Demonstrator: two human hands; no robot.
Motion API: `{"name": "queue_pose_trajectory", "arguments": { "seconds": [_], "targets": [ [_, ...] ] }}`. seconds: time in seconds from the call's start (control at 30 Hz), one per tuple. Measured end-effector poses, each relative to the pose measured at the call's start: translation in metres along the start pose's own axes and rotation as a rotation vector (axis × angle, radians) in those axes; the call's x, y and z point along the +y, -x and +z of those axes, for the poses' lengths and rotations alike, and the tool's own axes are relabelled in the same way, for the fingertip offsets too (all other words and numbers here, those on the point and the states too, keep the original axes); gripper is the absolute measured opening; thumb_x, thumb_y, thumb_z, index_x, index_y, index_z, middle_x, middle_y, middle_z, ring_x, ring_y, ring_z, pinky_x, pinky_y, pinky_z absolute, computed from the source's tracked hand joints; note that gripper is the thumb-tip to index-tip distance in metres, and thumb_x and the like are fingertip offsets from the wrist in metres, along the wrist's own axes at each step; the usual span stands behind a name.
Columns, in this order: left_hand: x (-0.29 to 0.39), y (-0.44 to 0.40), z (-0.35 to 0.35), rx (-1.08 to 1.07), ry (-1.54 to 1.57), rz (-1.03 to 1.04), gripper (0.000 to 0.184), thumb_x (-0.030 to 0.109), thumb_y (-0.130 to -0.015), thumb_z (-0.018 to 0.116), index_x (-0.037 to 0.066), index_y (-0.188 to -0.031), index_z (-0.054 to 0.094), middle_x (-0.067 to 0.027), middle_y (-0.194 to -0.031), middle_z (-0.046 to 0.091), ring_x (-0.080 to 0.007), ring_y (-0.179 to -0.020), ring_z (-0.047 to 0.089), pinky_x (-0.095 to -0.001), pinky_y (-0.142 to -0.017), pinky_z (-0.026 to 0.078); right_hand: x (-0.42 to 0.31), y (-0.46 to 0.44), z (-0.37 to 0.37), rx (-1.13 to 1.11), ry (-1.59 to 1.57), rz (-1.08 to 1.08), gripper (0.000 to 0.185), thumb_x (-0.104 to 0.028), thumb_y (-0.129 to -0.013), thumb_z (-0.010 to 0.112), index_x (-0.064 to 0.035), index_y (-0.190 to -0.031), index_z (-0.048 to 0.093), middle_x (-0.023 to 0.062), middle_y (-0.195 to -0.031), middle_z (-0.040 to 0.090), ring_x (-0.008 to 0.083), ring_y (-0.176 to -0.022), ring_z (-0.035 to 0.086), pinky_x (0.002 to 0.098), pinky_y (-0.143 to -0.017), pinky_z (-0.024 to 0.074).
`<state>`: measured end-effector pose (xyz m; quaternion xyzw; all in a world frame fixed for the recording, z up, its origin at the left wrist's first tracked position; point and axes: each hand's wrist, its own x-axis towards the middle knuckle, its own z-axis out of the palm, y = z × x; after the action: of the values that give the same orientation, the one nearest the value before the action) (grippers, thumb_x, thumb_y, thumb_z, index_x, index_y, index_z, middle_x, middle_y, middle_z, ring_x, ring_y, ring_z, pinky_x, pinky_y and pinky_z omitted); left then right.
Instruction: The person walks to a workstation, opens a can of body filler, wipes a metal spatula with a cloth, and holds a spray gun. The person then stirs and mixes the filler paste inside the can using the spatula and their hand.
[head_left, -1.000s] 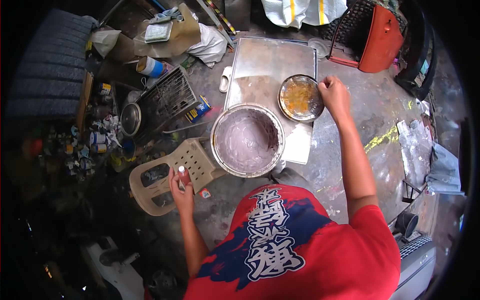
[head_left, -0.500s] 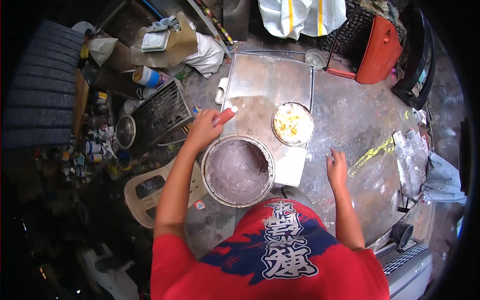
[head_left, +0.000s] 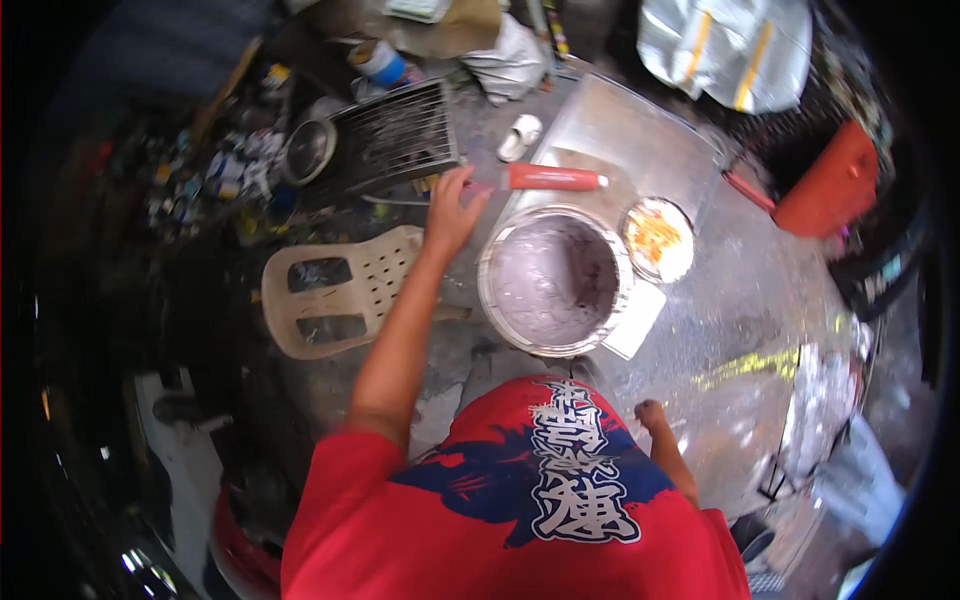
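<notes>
Red tube, white-lettered shirt

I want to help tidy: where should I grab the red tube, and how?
Probably around the middle of the red tube, from above: it's long and slim, stretches sideways, and the rim of the bucket crowds its near side.

Floor holds slipper, chair; panel holds lid

The spread left hand is just beside a red, white-capped plastic tube. A round bucket holds greyish paste.
</notes>
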<state>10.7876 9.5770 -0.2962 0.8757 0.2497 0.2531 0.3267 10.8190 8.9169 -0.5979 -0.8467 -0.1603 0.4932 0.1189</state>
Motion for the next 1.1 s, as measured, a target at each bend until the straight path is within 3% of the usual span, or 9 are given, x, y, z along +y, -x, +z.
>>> {"name": "queue_pose_trajectory", "arguments": {
  "seconds": [0.1, 0.23, 0.4, 0.57, 0.67, 0.73, 0.8, 0.93, 1.1],
  "targets": [
    [-0.056, 0.123, -0.022, 0.105, -0.014, -0.403, 0.048, 0.029, -0.092, 0.068, 0.0, -0.13, 0.061, -0.0233, -0.131, 0.06, -0.0388, -0.123, 0.055, -0.0446, -0.107, 0.043, 0.022, -0.05, 0.022, -0.127, -0.115, 0.086, 0.018, -0.016, -0.082, 0.069, 0.0009, -0.083, 0.072, 0.0171, -0.074, 0.073, 0.0263, -0.063, 0.071, 0.0399, -0.054, 0.055],
    [-0.157, 0.38, -0.013, -0.023, -0.118, -0.715, 0.038, 0.032, -0.091, 0.064, -0.001, -0.109, 0.066, -0.0274, -0.114, 0.066, -0.0445, -0.111, 0.062, -0.0514, -0.094, 0.05, -0.156, 0.001, -0.036, -0.087, 0.265, -0.181, 0.021, -0.023, -0.08, 0.078, -0.0032, -0.075, 0.076, 0.0116, -0.067, 0.073, 0.0218, -0.057, 0.071, 0.0359, -0.061, 0.0577],
    [-0.165, 0.67, -0.07, -0.773, -0.453, -0.97, 0.031, 0.028, -0.095, 0.052, 0.009, -0.105, 0.075, -0.0214, -0.107, 0.072, -0.0404, -0.102, 0.069, -0.0528, -0.091, 0.054, -0.279, -0.013, -0.003, -0.126, 0.564, -0.303, 0.03, -0.031, -0.085, 0.075, -0.003, -0.074, 0.076, 0.0116, -0.066, 0.072, 0.0237, -0.06, 0.072, 0.0391, -0.067, 0.0575],
    [-0.151, 0.833, -0.11, -0.471, -0.367, -0.95, 0.032, 0.025, -0.099, 0.047, 0.012, -0.108, 0.074, -0.02, -0.116, 0.071, -0.0407, -0.108, 0.066, -0.0517, -0.095, 0.052, -0.362, -0.055, 0.088, -0.031, 0.58, -0.384, 0.041, -0.036, -0.092, 0.069, -0.0024, -0.069, 0.071, 0.014, -0.061, 0.068, 0.0279, -0.061, 0.071, 0.0408, -0.063, 0.0557],
    [-0.144, 0.854, -0.145, -0.182, -0.121, -1.281, 0.032, 0.024, -0.1, 0.046, 0.014, -0.112, 0.073, -0.0187, -0.119, 0.069, -0.0393, -0.109, 0.065, -0.051, -0.095, 0.052, -0.434, -0.039, 0.155, 0.049, 0.571, -0.674, 0.035, -0.032, -0.089, 0.072, 0.0021, -0.095, 0.071, 0.022, -0.084, 0.073, 0.0347, -0.079, 0.073, 0.0449, -0.075, 0.0568],
    [-0.159, 0.893, -0.154, -0.158, -0.412, -0.994, 0.033, 0.024, -0.102, 0.043, 0.013, -0.112, 0.072, -0.0195, -0.116, 0.069, -0.0383, -0.106, 0.066, -0.0504, -0.094, 0.052, -0.513, -0.003, 0.196, -0.083, 0.642, -0.739, 0.041, -0.029, -0.083, 0.076, 0.0019, -0.108, 0.066, 0.0282, -0.106, 0.069, 0.0432, -0.104, 0.066, 0.0479, -0.088, 0.0531],
    [-0.17, 0.864, -0.179, 0.019, 0.052, -1.476, 0.045, 0.039, -0.101, 0.048, 0.003, -0.117, 0.068, -0.025, -0.121, 0.067, -0.0461, -0.115, 0.061, -0.0502, -0.098, 0.049, -0.564, -0.02, 0.259, -0.019, 0.773, -1.024, 0.031, -0.024, -0.081, 0.074, -0.0001, -0.098, 0.067, 0.0253, -0.096, 0.069, 0.0438, -0.099, 0.066, 0.0484, -0.085, 0.0531],
    [-0.198, 0.902, -0.179, -0.062, -0.157, -1.073, 0.03, 0.031, -0.104, 0.047, 0.015, -0.12, 0.066, -0.021, -0.116, 0.068, -0.039, -0.103, 0.066, -0.0524, -0.084, 0.053, -0.689, 0.097, 0.317, -0.191, 0.57, -1.183, 0.019, -0.019, -0.084, 0.069, -0.0009, -0.087, 0.066, 0.0244, -0.089, 0.068, 0.0424, -0.087, 0.067, 0.0489, -0.077, 0.0519],
    [-0.223, 0.887, -0.197, 0.063, 0.143, -1.227, 0.03, 0.032, -0.104, 0.047, 0.015, -0.121, 0.064, -0.0183, -0.116, 0.066, -0.0368, -0.103, 0.065, -0.051, -0.083, 0.053, -0.76, 0.119, 0.387, -0.316, 0.616, -1.24, 0.018, -0.019, -0.09, 0.062, -0.0035, -0.093, 0.069, 0.0211, -0.085, 0.069, 0.0406, -0.084, 0.068, 0.047, -0.077, 0.0526]
  ]
}}
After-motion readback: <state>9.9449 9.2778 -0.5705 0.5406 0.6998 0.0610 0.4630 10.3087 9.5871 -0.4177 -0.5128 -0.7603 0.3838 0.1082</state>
